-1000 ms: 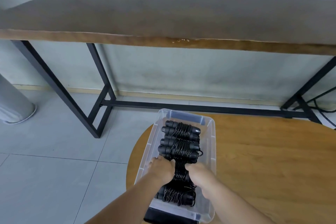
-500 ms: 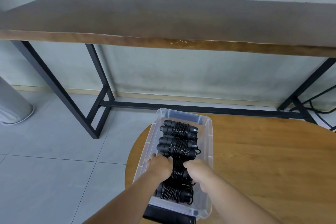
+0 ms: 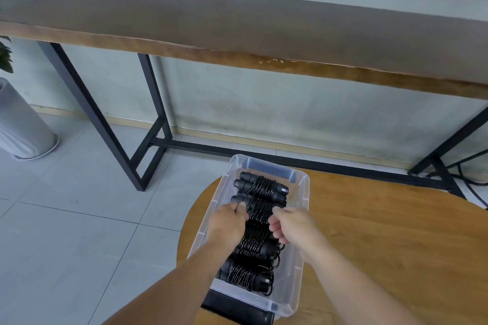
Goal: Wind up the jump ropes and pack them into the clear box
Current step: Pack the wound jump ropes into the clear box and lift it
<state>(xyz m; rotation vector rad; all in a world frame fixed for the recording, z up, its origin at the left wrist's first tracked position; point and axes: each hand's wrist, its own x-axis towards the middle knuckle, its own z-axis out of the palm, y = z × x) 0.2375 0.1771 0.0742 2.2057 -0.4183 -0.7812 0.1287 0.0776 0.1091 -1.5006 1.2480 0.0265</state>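
1. Reaching into the clear box (image 3: 301,266) from the near end, both hands grip one wound jump rope bundle (image 3: 260,212) by its ends, with the coiled black cord showing between them.
2. Risk, as a judgement: the coils look loosely wound, so a tug from either end could slacken them or snag the cord of the neighbouring bundles.
3. Just beyond the grip lies another wound bundle (image 3: 261,187); just nearer than the grip lie two more (image 3: 248,273), all inside the box.
4. A second risk: the box sits at the round wooden table's (image 3: 383,245) edge, to the left of the grip, so a push could tip it off.
5. Left hand (image 3: 229,224): fingers curled round the bundle's left end, forearm slanting up from the lower left.
6. Right hand (image 3: 291,224): fingers curled, pinching the right end.
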